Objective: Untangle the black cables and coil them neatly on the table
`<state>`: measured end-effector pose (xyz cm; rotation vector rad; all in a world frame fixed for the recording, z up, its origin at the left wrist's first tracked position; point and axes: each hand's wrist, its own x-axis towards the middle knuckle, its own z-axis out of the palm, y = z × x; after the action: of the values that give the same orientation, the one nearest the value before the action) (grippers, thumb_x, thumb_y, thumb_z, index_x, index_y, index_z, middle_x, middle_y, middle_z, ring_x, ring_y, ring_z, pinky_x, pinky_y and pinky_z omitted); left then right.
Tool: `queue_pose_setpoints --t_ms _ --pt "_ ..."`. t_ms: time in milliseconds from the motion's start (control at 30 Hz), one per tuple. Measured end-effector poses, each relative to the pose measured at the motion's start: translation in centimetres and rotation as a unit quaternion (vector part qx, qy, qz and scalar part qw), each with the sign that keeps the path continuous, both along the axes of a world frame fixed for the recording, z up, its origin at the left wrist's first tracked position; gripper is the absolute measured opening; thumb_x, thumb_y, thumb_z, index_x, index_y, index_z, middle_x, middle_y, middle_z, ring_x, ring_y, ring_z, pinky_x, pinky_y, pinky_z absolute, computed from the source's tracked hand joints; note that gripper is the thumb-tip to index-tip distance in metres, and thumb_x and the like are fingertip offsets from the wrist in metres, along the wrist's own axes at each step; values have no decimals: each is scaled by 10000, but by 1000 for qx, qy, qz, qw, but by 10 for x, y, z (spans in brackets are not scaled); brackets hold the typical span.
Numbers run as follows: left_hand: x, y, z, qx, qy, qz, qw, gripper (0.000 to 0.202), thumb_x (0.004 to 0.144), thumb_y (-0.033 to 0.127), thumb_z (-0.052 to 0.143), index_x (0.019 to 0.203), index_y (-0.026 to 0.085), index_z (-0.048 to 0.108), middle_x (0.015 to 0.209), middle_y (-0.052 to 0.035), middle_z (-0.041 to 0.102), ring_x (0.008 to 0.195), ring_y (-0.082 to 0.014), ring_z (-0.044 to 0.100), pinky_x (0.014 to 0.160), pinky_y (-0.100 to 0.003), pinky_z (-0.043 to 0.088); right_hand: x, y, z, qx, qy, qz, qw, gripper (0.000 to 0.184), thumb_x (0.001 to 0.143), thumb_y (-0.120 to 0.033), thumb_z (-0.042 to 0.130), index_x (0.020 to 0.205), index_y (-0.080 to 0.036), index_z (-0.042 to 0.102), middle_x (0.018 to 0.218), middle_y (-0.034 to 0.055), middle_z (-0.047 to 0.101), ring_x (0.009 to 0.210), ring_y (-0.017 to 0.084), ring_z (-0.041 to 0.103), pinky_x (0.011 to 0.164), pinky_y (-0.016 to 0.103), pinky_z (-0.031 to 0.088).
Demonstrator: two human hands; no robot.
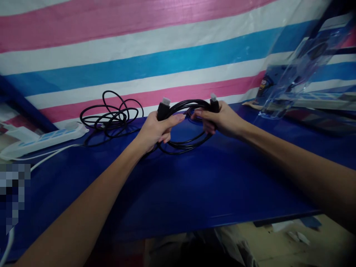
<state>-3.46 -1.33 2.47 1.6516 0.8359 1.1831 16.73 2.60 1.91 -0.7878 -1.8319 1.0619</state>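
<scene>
Above the blue tabletop [211,185] I hold a coiled black cable [186,148] with both hands. My left hand [155,129] is closed around the left side of the loops. A thick black plug [163,109] with a pale grey tip points up out of that hand. On the right side, my right hand [215,119] grips the loops, its fingers curled and slightly blurred. Another plug [214,101], also with a light tip, sticks up there. The loops form a rough ring between the hands.
A loose tangle of black cable [111,116] lies behind my left hand. Left of it is a white power strip [47,137] with a white cord. Clear plastic packaging [292,85] stands at the back right. A striped sheet [139,48] covers the wall.
</scene>
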Motion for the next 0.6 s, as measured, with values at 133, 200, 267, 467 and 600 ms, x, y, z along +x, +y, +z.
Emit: queue_pose_setpoints --t_ms 133,200,267,467,600 --pt "-2 5 -10 51 -10 66 996 436 722 421 684 509 192 380 397 79 290 309 -34 276 330 -221 218 7 5 -10 -52 -119 127 983 276 784 -398 631 677 -144 645 664 72 667 731 173 650 715 301 504" --pt "-2 8 -14 20 -47 46 998 421 749 417 659 523 192 385 400 80 307 307 -38 294 339 -216 242 7 11 -17 -64 -103 130 984 201 787 -343 636 776 -143 651 738 77 685 804 182 656 792 325 499" --pt "-1 9 -15 -37 -73 1 997 423 781 415 626 520 191 379 391 78 314 314 -44 327 380 -214 317 4 17 -23 -55 -46 69 995 203 796 -326 626 872 -138 637 617 38 645 679 172 649 717 326 511" --pt "6 3 -5 -136 -104 -117 978 583 839 582 450 447 196 257 349 86 144 279 -36 189 424 -222 363 -5 11 -11 66 98 -130 984 214 790 -349 620 900 -167 603 511 -41 512 413 107 500 461 260 399" --pt "11 -5 -3 -143 -13 -145 979 651 794 716 339 406 202 243 306 65 170 257 -37 178 377 -234 302 -5 -4 2 176 0 -132 976 131 827 -288 548 780 -168 573 538 -22 508 465 98 489 491 244 374"
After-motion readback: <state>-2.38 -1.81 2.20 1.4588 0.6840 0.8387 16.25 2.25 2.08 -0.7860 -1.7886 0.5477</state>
